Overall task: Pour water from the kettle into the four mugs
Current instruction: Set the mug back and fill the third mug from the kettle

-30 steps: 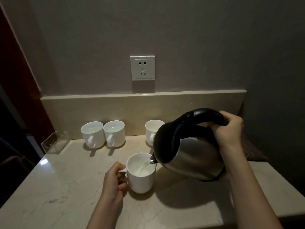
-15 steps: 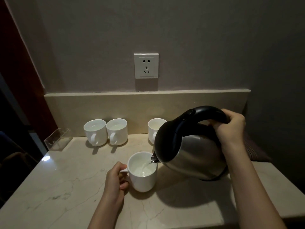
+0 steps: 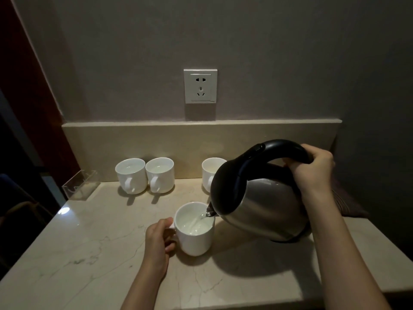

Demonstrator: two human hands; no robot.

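While our right hand (image 3: 312,168) wraps its fingers around the handle of the kettle (image 3: 261,198), tipped over the front mug (image 3: 194,231) on the counter (image 3: 89,253), left hand (image 3: 159,238) fingers pinch the mug's handle; we judge the kettle heavy, the mug breakable.

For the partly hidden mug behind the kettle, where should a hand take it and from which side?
Take the back mug by its handle, which faces the front counter edge, low on the near wall. Come from the front, probably after the kettle is moved aside, since it covers the mug's right part.
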